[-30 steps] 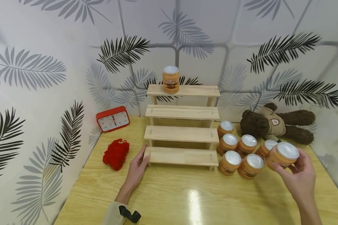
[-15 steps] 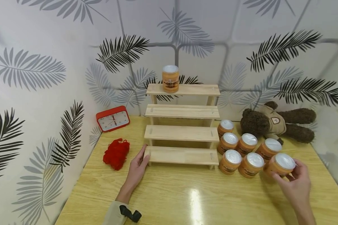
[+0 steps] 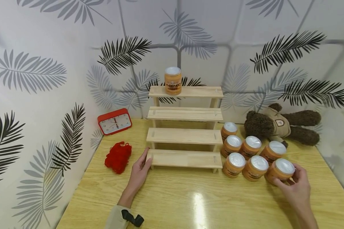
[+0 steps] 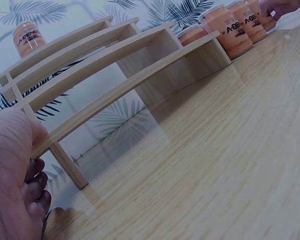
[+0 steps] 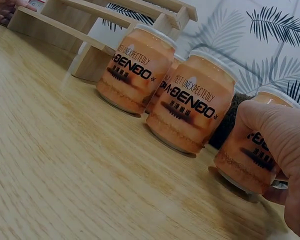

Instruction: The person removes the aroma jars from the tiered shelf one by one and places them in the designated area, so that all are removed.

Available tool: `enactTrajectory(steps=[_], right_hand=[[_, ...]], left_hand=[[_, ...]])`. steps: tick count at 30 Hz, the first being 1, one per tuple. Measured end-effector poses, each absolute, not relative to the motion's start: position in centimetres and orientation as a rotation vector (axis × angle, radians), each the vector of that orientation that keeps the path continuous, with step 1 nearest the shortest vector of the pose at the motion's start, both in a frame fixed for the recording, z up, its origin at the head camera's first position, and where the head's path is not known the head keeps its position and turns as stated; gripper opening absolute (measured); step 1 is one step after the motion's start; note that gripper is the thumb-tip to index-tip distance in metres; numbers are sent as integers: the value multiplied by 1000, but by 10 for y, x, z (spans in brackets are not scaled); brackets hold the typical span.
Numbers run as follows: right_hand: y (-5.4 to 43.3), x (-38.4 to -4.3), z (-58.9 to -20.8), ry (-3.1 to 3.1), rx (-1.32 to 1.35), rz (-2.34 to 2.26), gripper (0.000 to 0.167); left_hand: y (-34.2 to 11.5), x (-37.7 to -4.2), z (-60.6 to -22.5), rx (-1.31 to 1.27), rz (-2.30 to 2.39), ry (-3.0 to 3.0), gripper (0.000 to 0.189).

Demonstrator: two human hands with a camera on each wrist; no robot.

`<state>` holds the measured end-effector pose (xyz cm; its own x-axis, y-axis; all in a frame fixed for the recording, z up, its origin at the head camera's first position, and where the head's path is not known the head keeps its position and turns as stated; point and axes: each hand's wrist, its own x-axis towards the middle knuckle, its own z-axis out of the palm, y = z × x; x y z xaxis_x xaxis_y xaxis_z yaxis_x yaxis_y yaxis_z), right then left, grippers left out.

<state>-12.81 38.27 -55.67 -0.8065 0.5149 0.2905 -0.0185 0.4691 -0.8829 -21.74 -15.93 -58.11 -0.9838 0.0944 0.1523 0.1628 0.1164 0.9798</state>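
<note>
A four-tier wooden display stand (image 3: 184,135) stands in the middle of the table. My left hand (image 3: 139,170) grips the left end of its lowest tier, thumb above and fingers curled beneath in the left wrist view. At the right, my right hand (image 3: 298,187) holds an orange can (image 3: 279,170) with a silver lid, thumb on the near side; the far fingers are mostly hidden. That can is upright at the front right of a group of similar orange cans (image 3: 255,168). One more orange can (image 3: 173,82) sits on the top tier, left of centre.
A red alarm clock (image 3: 115,121) stands at the back left, with a bundle of red yarn (image 3: 118,158) in front of it. Behind the cans lies a brown teddy bear (image 3: 281,124). A patterned wall (image 3: 200,25) closes off the back of the wooden table (image 3: 166,197).
My right hand has lowered its can and brought it leftward, up beside the front row of cans. The left hand has stayed on the stand.
</note>
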Motion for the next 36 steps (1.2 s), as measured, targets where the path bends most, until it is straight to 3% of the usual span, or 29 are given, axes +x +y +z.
enactTrajectory(steps=[21,36], right_hand=[[386,-132,-564,-2207,-313,1391,87],[371,-137,-500,-1958,-73,1383,80]], left_hand=[[-158,-217,-581,-269,-2044,-2293,61],[-158,-217,-579,-274,-2045,-2298,61]])
